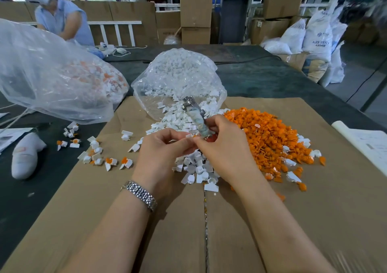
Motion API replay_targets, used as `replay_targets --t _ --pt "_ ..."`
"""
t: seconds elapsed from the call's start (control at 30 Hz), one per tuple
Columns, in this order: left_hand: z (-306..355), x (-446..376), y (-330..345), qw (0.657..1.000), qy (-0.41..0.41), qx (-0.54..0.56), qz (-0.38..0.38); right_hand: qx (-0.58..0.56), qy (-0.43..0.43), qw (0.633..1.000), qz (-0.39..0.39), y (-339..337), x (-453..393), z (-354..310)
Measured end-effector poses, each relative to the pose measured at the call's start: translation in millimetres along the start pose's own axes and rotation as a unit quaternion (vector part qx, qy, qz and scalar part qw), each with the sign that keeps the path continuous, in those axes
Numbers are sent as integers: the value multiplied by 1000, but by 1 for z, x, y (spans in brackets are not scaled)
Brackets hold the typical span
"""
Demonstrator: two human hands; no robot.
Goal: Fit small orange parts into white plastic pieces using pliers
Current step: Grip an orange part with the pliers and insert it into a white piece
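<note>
My left hand (165, 153) pinches a small white plastic piece (189, 136) between thumb and fingertips, above the loose white pieces (196, 168) on the cardboard. My right hand (226, 145) holds the pliers (194, 113) by their taped handles, the metal jaws pointing up and away. Its fingertips also pinch a small orange part (210, 138) right beside the white piece. The two hands meet fingertip to fingertip. A heap of orange parts (270, 136) lies to the right.
An open clear bag of white pieces (180, 78) stands behind the hands. A larger clear bag (48, 78) with mixed white and orange pieces is at left. Several assembled pieces (94, 153) lie scattered left. Another person (60, 15) works at the far left.
</note>
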State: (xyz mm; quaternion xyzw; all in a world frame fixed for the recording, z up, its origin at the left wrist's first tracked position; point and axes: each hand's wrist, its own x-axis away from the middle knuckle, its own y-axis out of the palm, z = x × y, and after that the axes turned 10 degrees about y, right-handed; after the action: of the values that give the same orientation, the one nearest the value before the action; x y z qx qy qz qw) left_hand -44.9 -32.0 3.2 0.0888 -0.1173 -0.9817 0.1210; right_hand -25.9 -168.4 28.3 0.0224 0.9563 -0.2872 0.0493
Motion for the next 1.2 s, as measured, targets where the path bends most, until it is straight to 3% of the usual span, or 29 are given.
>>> replay_targets --t 0.1,0.2,0.3,0.37,0.87,1.2 --pt "4 -4 -6 992 -58 111 8 -39 32 998 -36 -9 4 -2" --pt "11 -13 -16 992 -44 122 -5 -51 100 983 -146 -31 7 -3" --pt "15 -17 -23 989 -31 140 -30 -107 170 942 -269 -43 9 -3" --pt "16 -18 -25 988 -32 144 -42 -101 182 930 -303 -44 11 -3" --pt "17 -17 -23 991 -41 120 -35 118 85 950 -276 -40 20 -16" --pt "10 -22 -25 997 -47 61 -7 151 65 958 -234 -24 23 -16"
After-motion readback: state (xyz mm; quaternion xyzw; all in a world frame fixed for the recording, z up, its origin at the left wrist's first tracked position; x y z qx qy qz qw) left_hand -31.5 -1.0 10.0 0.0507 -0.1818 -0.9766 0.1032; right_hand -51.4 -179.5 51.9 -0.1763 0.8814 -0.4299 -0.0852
